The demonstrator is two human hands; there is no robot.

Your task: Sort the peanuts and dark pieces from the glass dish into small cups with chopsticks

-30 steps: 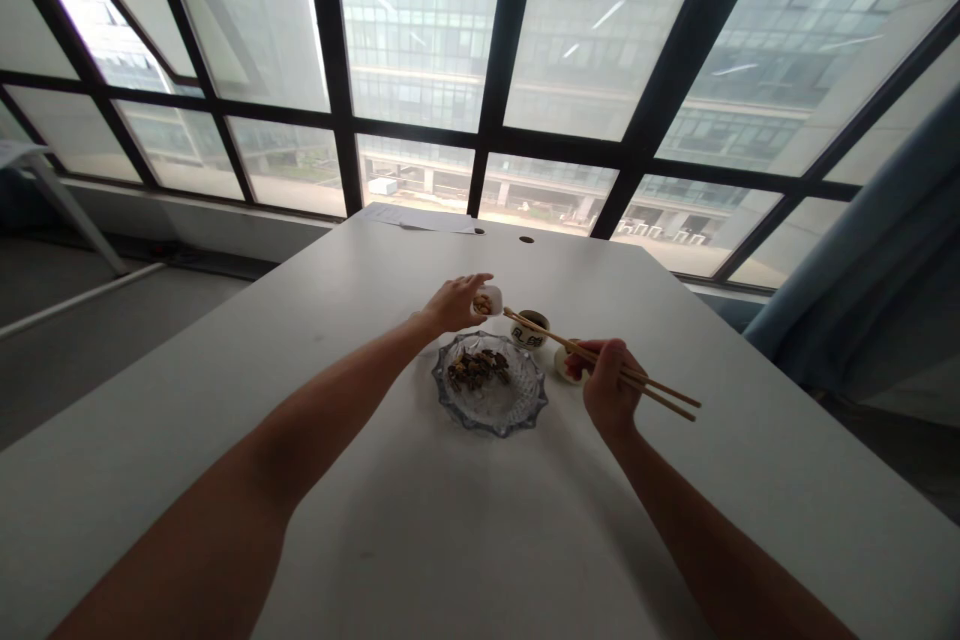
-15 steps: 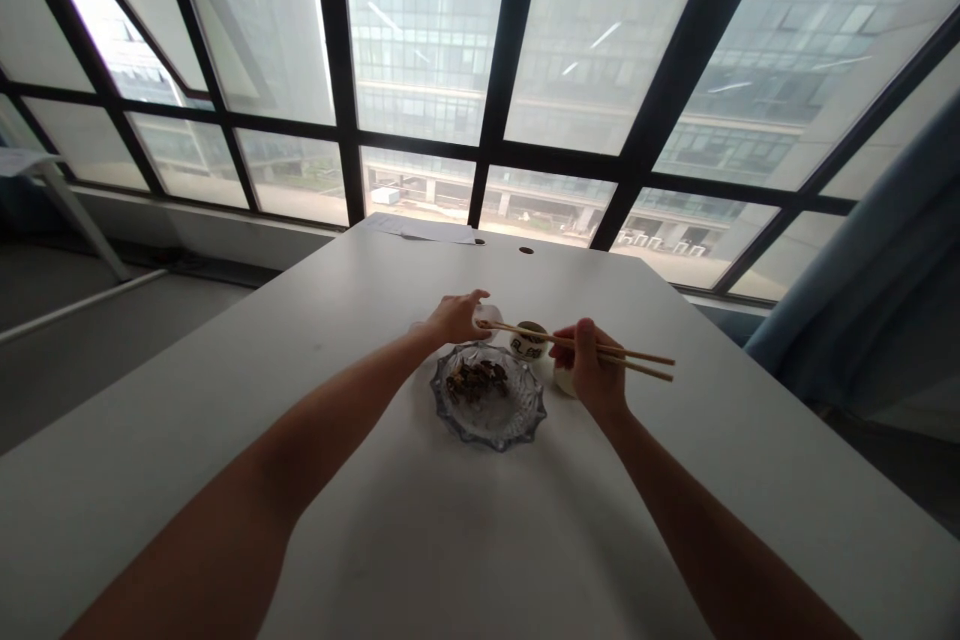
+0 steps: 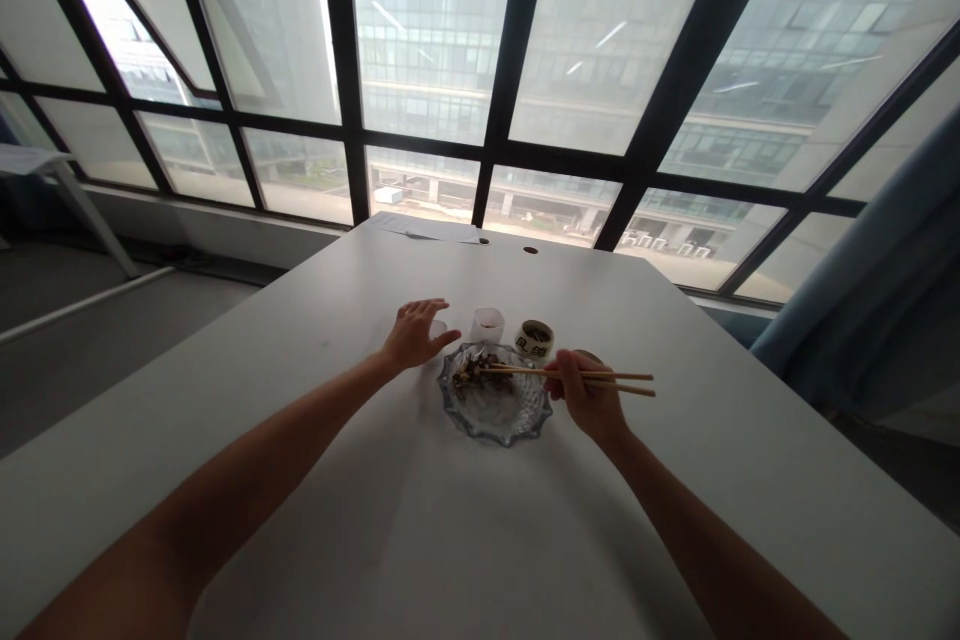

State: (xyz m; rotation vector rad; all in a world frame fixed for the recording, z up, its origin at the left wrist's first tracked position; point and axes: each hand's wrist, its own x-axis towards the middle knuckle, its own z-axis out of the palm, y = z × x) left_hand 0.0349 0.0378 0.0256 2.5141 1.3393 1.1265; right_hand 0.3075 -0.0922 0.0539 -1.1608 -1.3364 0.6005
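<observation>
My right hand (image 3: 587, 398) grips a pair of wooden chopsticks (image 3: 622, 382) whose tips reach left into the dark food (image 3: 480, 378) on a scalloped glass dish (image 3: 495, 412). My left hand (image 3: 415, 332) hovers with fingers spread just left of the dish, holding nothing. Behind the dish stand a small white cup (image 3: 487, 324) and a small patterned cup (image 3: 534, 337) with dark contents. Something small and pale (image 3: 440, 330) sits by my left fingertips, partly hidden.
The white table (image 3: 420, 540) runs to a far edge under a big window with black frames (image 3: 517, 30). Papers (image 3: 427, 227) lie at the far edge near two round holes. A blue curtain (image 3: 877, 260) hangs at the right.
My left hand let go of the small white cup and drew back left, fingers spreading. My right hand swung the chopstick tips down into the food on the dish.
</observation>
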